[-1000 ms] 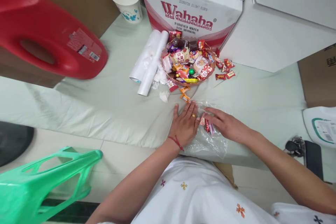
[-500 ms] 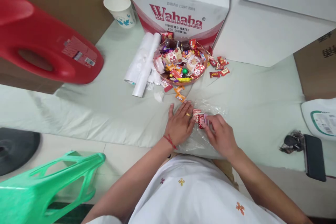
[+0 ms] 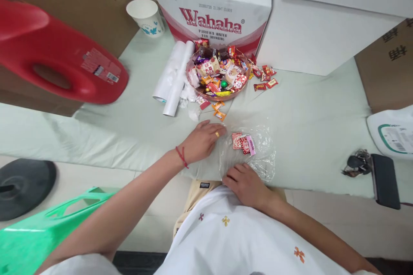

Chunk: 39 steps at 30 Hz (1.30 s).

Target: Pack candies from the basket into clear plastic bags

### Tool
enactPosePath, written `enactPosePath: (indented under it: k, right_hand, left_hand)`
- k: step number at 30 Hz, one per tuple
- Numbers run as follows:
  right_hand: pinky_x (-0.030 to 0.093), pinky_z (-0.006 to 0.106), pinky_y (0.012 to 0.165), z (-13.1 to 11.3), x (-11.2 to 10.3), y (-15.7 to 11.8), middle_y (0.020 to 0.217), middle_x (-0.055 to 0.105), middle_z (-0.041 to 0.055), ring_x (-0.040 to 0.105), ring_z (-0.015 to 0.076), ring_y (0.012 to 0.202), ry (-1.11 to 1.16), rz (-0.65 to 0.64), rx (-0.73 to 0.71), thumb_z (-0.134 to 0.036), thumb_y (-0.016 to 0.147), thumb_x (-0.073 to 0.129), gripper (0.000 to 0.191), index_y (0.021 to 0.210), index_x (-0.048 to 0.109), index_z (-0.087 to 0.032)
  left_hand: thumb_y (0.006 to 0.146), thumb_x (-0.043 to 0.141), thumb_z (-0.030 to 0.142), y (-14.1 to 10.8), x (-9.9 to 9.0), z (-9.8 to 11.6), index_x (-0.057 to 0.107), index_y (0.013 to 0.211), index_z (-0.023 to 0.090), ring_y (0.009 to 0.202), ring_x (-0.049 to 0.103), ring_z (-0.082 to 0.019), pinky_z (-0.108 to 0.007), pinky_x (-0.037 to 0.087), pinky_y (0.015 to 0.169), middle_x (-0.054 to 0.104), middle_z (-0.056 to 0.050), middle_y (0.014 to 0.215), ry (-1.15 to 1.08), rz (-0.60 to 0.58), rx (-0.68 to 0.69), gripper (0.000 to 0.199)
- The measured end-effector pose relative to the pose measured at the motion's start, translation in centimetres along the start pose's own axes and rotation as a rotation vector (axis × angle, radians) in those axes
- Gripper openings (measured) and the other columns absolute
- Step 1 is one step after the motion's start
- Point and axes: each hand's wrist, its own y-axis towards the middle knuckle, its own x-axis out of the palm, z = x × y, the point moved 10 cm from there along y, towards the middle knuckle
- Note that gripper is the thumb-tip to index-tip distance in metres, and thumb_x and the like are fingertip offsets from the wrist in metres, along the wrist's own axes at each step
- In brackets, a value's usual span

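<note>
A thin clear plastic film (image 3: 264, 161) lies spread near the table's front edge. On its middle are small red-and-white patterned packets (image 3: 236, 141) and a darker red packet with a pink strip (image 3: 248, 145), partly overlapping. My left hand (image 3: 201, 141), with a ring and a red string bracelet, has its fingers together at the film's far left corner. At the near left edge of the film is my right hand (image 3: 247, 184), its fingers curled onto the plastic. Neither hand touches the packets.
A glass bowl of sweets (image 3: 217, 96) stands before a Wahaha box (image 3: 213, 19), with loose sweets (image 3: 265, 78) and white rolls (image 3: 174, 86) beside it. A paper cup (image 3: 146, 17) and red jug (image 3: 106, 73) are left; keys (image 3: 356, 164) and a phone (image 3: 385, 180) lie right.
My left hand has moved left off the packets to the film's corner. My right hand has let go of the darker packet and come down to the near edge. The view has shifted slightly.
</note>
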Motion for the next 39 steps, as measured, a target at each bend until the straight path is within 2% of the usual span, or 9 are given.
enactPosePath:
  k: [7,13,16,19,24,30,33,36,39]
  right_hand:
    - [0.048,0.034,0.074,1.4,-3.7,-5.1,0.097,0.069,0.0065,0.052,0.0197,0.086,0.328,0.292,0.058,-0.010,0.099,0.056,0.018,0.108,0.068,-0.020]
    - [0.050,0.033,0.077,4.7,-5.1,-8.5,0.096,0.065,0.0040,0.059,0.0181,0.088,0.616,0.485,0.361,-0.013,0.099,0.057,0.016,0.106,0.064,-0.024]
    - [0.047,0.028,0.068,6.8,-4.7,-10.2,0.085,0.063,0.0005,0.057,0.0152,0.076,0.705,0.580,0.574,-0.022,0.101,0.056,0.008,0.098,0.063,-0.024]
    - [0.043,0.027,0.060,9.1,-4.1,-12.2,0.074,0.058,-0.0025,0.050,0.0137,0.064,0.737,0.648,0.809,-0.034,0.101,0.058,0.015,0.092,0.064,-0.023]
    - [0.041,0.028,0.061,11.7,-4.3,-14.2,0.069,0.060,-0.0019,0.050,0.0150,0.061,0.492,0.600,1.045,-0.047,0.098,0.057,0.029,0.090,0.066,-0.021]
    - [0.038,0.031,0.062,12.7,-4.2,-14.9,0.079,0.067,0.0027,0.059,0.0194,0.069,0.144,0.423,1.081,-0.045,0.099,0.051,0.029,0.088,0.066,-0.022]
    - [0.044,0.033,0.067,13.0,-5.2,-15.0,0.089,0.067,0.0053,0.061,0.0210,0.076,0.165,0.495,1.015,-0.044,0.099,0.054,0.025,0.094,0.065,-0.023]
    - [0.048,0.041,0.080,13.4,-7.3,-14.3,0.103,0.067,0.0108,0.060,0.0267,0.092,0.104,0.594,0.928,-0.047,0.099,0.055,0.030,0.112,0.065,-0.022]
    - [0.045,0.048,0.086,14.1,-7.5,-12.1,0.101,0.068,0.0130,0.054,0.0313,0.095,0.046,0.524,0.877,-0.054,0.096,0.061,0.045,0.125,0.063,-0.020]
  left_hand:
    - [0.097,0.058,0.025,-2.9,-0.5,1.8,0.067,0.128,0.021,0.118,0.062,-0.029,-0.049,0.039,0.107,0.072,-0.012,0.126,0.117,-0.017,0.114,0.032]
    - [0.102,0.049,0.024,-3.1,-0.8,1.8,0.072,0.105,0.022,0.111,0.062,-0.025,-0.044,0.043,0.097,0.075,-0.008,0.108,0.081,0.105,0.153,0.023]
    - [0.100,0.053,0.025,-1.8,-2.5,1.1,0.073,0.100,0.024,0.119,0.061,-0.026,-0.046,0.042,0.101,0.076,-0.007,0.112,-0.035,0.207,0.122,0.020]
    - [0.097,0.057,0.030,0.7,-3.8,0.7,0.073,0.097,0.024,0.131,0.056,-0.028,-0.049,0.039,0.111,0.075,-0.006,0.117,-0.155,0.260,0.109,0.017]
    - [0.091,0.062,0.034,6.0,-2.3,-0.4,0.071,0.089,0.021,0.135,0.053,-0.031,-0.052,0.035,0.116,0.074,-0.008,0.112,-0.263,0.200,0.033,0.016]
    - [0.080,0.069,0.026,9.7,0.4,-0.4,0.069,0.077,0.019,0.125,0.056,-0.033,-0.052,0.040,0.109,0.069,-0.010,0.108,-0.165,0.190,-0.027,0.008]
    - [0.080,0.069,0.027,10.3,0.7,-0.2,0.071,0.085,0.018,0.118,0.058,-0.031,-0.051,0.042,0.106,0.067,-0.011,0.110,-0.166,0.208,-0.028,0.010]
    - [0.079,0.068,0.026,10.6,0.8,-0.2,0.071,0.100,0.019,0.119,0.058,-0.031,-0.052,0.042,0.108,0.065,-0.012,0.118,-0.178,0.211,-0.020,0.023]
    - [0.075,0.065,0.020,11.2,0.7,-0.2,0.069,0.113,0.019,0.131,0.053,-0.032,-0.053,0.039,0.114,0.062,-0.013,0.128,-0.191,0.187,0.007,0.038]
